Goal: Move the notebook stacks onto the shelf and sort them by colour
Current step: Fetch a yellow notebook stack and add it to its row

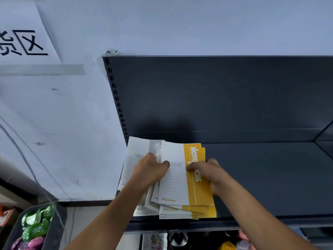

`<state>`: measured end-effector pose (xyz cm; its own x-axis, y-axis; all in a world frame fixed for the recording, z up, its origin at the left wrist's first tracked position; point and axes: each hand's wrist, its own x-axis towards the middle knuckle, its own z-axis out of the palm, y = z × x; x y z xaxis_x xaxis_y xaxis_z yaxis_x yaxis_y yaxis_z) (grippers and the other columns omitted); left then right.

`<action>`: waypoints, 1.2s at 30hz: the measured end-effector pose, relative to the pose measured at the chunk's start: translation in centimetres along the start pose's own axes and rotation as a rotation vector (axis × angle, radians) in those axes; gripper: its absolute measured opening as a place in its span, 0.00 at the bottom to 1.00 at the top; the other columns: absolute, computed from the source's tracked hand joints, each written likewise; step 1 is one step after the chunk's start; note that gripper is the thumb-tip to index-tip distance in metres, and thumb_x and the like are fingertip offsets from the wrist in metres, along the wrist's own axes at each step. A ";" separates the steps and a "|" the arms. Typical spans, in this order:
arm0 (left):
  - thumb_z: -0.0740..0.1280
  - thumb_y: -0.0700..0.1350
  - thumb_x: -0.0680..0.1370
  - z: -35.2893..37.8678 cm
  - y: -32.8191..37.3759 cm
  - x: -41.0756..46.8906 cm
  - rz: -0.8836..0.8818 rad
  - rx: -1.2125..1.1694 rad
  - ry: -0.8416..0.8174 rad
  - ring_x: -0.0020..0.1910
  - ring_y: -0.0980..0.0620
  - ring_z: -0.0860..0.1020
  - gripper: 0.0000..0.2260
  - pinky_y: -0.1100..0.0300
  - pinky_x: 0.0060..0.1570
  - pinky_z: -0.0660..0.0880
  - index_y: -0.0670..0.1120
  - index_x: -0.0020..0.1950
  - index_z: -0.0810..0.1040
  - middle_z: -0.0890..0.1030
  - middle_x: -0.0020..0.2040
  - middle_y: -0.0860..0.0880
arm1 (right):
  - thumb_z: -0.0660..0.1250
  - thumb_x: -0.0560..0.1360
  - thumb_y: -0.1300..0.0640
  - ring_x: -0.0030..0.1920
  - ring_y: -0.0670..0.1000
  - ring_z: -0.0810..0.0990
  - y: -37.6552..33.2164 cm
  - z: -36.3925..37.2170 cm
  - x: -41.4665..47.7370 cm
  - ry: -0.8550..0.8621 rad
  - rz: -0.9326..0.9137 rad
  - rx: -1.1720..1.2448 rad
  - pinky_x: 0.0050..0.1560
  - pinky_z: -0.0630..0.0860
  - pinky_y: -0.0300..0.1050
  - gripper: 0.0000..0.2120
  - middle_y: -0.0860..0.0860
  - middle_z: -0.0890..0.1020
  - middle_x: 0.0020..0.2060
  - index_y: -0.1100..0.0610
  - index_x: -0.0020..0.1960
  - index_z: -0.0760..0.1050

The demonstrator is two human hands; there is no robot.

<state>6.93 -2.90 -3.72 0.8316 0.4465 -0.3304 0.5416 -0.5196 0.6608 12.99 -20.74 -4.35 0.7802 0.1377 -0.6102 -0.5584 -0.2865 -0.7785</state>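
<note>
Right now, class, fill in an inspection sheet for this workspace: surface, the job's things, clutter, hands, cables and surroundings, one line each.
Surface: dark shelf, with notebooks at its left end.
Job's things: yellow notebooks lie in a loose, fanned stack that overlaps the grey notebooks to their left. Both lie on the shelf.
Clutter: nothing seen on the shelf.
Hands: left hand grips the top yellow notebook's left edge. Right hand holds its right side, with fingers on the cover.
Cables: a thin cable runs down the wall on the left.
Surroundings: a paper sign is taped to the wall. A bin of green and pink packets sits lower left.
</note>
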 end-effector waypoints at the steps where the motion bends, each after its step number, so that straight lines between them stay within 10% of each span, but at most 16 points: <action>1: 0.65 0.57 0.79 0.6 0.5 -0.2 0.023 -0.012 -0.023 0.47 0.51 0.79 0.20 0.56 0.42 0.79 0.44 0.64 0.73 0.79 0.53 0.52 | 0.81 0.68 0.59 0.51 0.62 0.86 -0.1 -0.5 -0.1 0.002 0.012 0.033 0.54 0.83 0.64 0.28 0.60 0.84 0.53 0.59 0.62 0.70; 12: 0.65 0.60 0.79 9.3 8.2 -1.8 0.250 -0.304 -0.264 0.50 0.50 0.82 0.20 0.48 0.54 0.81 0.47 0.64 0.75 0.81 0.57 0.51 | 0.73 0.77 0.60 0.52 0.61 0.88 2.9 -11.7 -4.9 0.153 -0.087 0.181 0.57 0.83 0.61 0.11 0.58 0.89 0.50 0.61 0.59 0.82; 18: 0.63 0.56 0.82 14.9 14.4 -4.9 0.450 -0.089 -0.382 0.47 0.55 0.79 0.17 0.58 0.40 0.72 0.46 0.64 0.72 0.80 0.56 0.51 | 0.71 0.78 0.62 0.48 0.62 0.87 5.5 -18.5 -8.2 0.387 -0.134 0.277 0.57 0.82 0.65 0.03 0.61 0.88 0.50 0.61 0.52 0.81; 27: 0.65 0.53 0.81 27.3 26.2 -11.2 0.612 -0.054 -0.516 0.55 0.51 0.80 0.19 0.54 0.49 0.76 0.46 0.69 0.71 0.80 0.61 0.50 | 0.74 0.72 0.56 0.50 0.64 0.87 9.9 -34.4 -10.6 0.550 -0.096 0.427 0.56 0.82 0.69 0.21 0.61 0.87 0.52 0.60 0.63 0.75; 36: 0.67 0.54 0.79 39.4 35.9 -17.1 0.628 -0.005 -0.628 0.52 0.48 0.82 0.16 0.45 0.54 0.81 0.48 0.63 0.73 0.81 0.57 0.50 | 0.72 0.78 0.60 0.46 0.60 0.86 15.0 -49.6 -12.9 0.611 -0.080 0.513 0.56 0.83 0.62 0.09 0.59 0.87 0.48 0.59 0.56 0.75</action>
<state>17.03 -57.85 -0.93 0.8899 -0.4029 -0.2138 -0.0365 -0.5300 0.8472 8.53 -73.88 -0.83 0.7566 -0.4470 -0.4773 -0.4385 0.1947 -0.8774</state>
